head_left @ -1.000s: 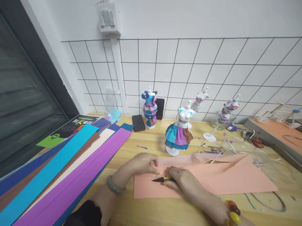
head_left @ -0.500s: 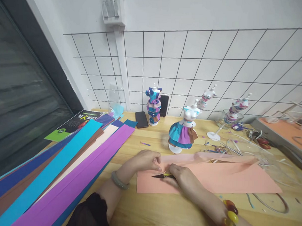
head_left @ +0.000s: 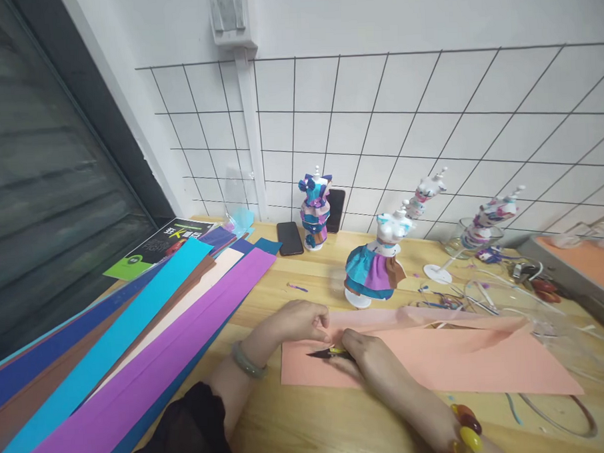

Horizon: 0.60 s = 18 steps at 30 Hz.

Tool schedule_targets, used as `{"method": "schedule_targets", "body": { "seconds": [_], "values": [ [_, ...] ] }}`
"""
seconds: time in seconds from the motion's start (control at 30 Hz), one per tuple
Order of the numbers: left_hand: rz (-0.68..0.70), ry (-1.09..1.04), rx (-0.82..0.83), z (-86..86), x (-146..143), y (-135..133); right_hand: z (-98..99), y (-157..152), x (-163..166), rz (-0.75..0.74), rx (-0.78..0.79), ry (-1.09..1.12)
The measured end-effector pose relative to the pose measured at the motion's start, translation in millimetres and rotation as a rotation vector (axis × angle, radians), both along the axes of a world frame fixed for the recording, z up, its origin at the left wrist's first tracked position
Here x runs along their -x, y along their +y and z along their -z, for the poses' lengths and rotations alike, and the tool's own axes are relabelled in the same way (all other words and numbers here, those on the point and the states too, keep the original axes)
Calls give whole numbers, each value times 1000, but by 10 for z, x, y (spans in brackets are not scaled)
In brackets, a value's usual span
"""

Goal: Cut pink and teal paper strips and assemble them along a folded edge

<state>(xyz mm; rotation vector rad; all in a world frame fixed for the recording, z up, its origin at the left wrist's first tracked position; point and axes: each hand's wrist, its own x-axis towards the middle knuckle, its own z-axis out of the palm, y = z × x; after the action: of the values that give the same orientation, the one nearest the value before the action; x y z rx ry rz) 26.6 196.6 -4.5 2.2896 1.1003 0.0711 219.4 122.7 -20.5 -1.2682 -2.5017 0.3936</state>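
Observation:
A sheet of peach-coloured crepe paper (head_left: 452, 357) lies on the table, its upper strip partly lifted along a lengthwise slit. My right hand (head_left: 372, 360) is closed on a pair of scissors (head_left: 323, 353) with dark, pointed blades and a bit of yellow at the grip. The blades point left over the paper's left part; most of the handle is hidden in the hand. With curled fingers, my left hand (head_left: 302, 320) pinches the paper close to its upper left edge, just above the blade tips.
Long crepe paper strips (head_left: 151, 340) in several colours fan out on the left. Behind the sheet stand a small dress form (head_left: 375, 257) with a ruffled skirt and another dressed form (head_left: 315, 209). A black phone (head_left: 289, 238) lies nearby; scraps (head_left: 440, 299) litter the right side.
The whole view has shifted slightly, so everything appears a little further right. Both hands keep nearly the same place on the peach paper, and the scissors have barely moved.

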Motion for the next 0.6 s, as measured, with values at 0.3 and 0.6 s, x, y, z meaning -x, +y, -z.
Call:
{"method": "schedule_targets", "body": {
  "seconds": [0.3, 0.6],
  "values": [
    [0, 7, 14, -5, -1, 2, 11, 7, 13, 8, -5, -7],
    [5, 6, 11, -57, 1, -20, -46, -12, 51, 25, 18, 9]
  ]
}}
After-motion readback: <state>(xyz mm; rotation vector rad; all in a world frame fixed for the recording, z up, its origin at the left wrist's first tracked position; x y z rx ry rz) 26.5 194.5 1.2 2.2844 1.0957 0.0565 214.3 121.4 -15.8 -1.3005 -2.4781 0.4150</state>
